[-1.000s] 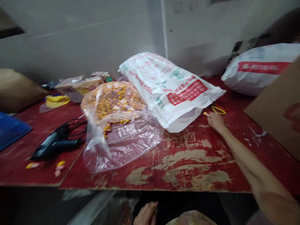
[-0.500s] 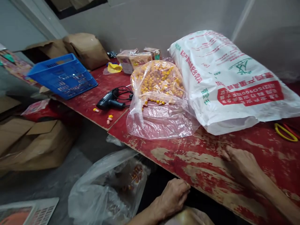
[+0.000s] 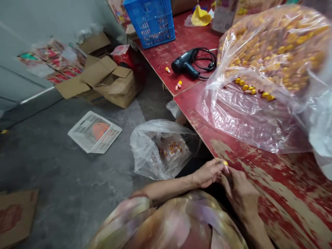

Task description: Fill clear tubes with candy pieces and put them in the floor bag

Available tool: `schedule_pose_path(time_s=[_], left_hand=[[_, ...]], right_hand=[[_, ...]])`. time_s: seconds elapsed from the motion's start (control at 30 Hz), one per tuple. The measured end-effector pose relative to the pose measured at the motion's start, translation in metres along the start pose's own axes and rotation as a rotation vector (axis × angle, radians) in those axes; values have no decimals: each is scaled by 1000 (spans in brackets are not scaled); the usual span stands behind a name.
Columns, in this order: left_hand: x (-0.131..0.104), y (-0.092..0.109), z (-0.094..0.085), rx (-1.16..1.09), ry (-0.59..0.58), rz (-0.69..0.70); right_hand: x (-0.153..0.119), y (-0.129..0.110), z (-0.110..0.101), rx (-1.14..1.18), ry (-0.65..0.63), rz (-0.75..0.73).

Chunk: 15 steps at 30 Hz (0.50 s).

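My left hand [image 3: 207,173] and my right hand [image 3: 240,185] meet at the table's front edge. Between their fingertips is a small yellow-capped piece [image 3: 226,166] with a pale pink body. Fingers of the left hand pinch it near the yellow end, and the right hand's fingers close around the pink end. A large clear bag [image 3: 249,110] full of similar yellow-and-pink pieces lies open on the worn red table [image 3: 261,169]. Below the table edge, another clear plastic bag [image 3: 145,148] stands open with several such pieces inside.
A black heat gun [image 3: 188,64] with a coiled cord lies beside a few loose pieces [image 3: 178,85]. A blue crate [image 3: 155,24] sits at the table's far left. On the floor are a white basket [image 3: 89,138] and an open cardboard box [image 3: 121,86].
My view has swung left and down. The hands, apart before, have come together, with the small yellow-capped piece now visible between them. My right hand has left its place over the table.
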<state>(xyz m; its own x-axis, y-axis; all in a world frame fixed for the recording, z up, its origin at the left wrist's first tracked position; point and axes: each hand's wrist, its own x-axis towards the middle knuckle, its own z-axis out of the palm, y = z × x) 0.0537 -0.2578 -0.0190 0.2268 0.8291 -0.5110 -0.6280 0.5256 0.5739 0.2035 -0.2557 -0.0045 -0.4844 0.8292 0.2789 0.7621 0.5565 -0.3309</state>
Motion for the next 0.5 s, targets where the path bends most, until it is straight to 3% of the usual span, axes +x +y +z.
schedule_pose_path(time_s=[0.1, 0.2, 0.27, 0.37, 0.43, 0.5], left_hand=[[-8, 20, -21, 112, 320, 84], [-14, 38, -59, 267, 497, 158], [-11, 47, -94, 407, 650, 187], [-2, 55, -145, 654, 828, 120], [1, 59, -167, 798, 913, 75], [0, 63, -174, 899, 955, 69]], right_hand=[[18, -24, 16, 32, 13, -204], [23, -6, 12, 84, 65, -200], [18, 19, 1, 70, 148, -75], [3, 64, -22, -12, 272, 221], [-9, 99, -40, -104, 322, 436], [-17, 136, -58, -217, 383, 626]])
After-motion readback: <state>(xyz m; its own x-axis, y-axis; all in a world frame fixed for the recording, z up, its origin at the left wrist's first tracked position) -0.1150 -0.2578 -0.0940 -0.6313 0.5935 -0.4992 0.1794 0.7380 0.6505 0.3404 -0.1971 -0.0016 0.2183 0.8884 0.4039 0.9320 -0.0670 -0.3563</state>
